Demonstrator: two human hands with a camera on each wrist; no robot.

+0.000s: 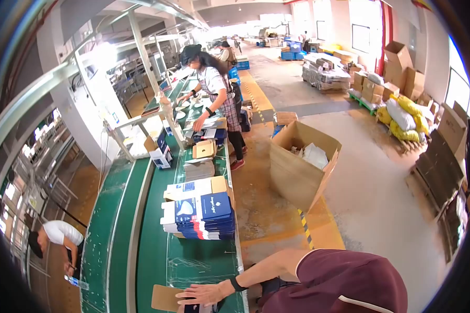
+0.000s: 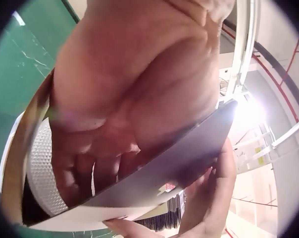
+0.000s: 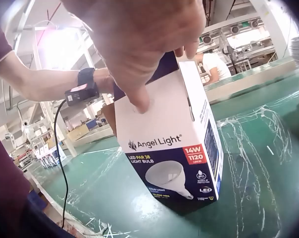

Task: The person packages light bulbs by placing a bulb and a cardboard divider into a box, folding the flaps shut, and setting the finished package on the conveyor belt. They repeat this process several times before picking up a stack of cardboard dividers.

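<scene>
A white-and-blue light bulb carton (image 3: 162,129) stands on the green conveyor belt (image 3: 258,163), its top open. My right hand (image 3: 144,44) grips the carton's upper edge, thumb on the white front panel; it is outside the head view. My left hand (image 1: 206,295) lies over the open top beside a raised brown flap (image 1: 164,298). In the left wrist view, the left hand (image 2: 134,79) has its fingers down inside the carton, next to a textured, clear round bulb face (image 2: 43,166). The right hand's fingers (image 2: 214,188) show outside the carton wall.
Flattened printed cartons (image 1: 201,211) are stacked farther up the belt. A large brown box (image 1: 303,167) stands on the floor to the right. Another worker (image 1: 214,83) stands farther along the line, and a person in white (image 1: 62,235) bends at the far left.
</scene>
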